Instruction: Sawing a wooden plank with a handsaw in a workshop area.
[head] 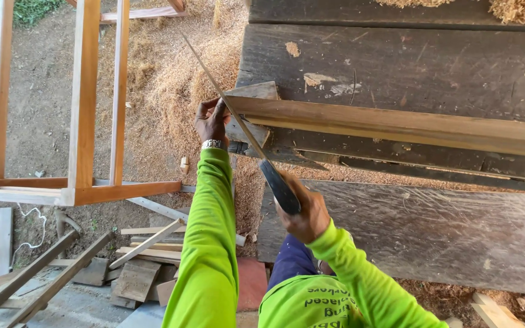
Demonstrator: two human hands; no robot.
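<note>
A person's right hand (304,214) gripped a handsaw (238,121) cutting the end of a wooden rail (396,124) on the workbench (408,67), while the left hand (211,119), clasping that end just beside the blade, risked a cut if the saw slipped.

Long wooden strip (396,124): light tan top face, reddish-brown edge. Thick weathered bench planks (408,67): dark grey-brown, pale scuff patches, tan sawdust flecks. Thin hand saw (226,100): dull grey metal blade, dark blue-black handle. Long-sleeved shirt (208,243): fluorescent yellow-green, dark lettering on chest. Metal wristwatch (212,144): silver. Open wooden frame (83,97): orange-brown rails, paler ends. Sawdust heap (171,73): straw yellow.
</note>
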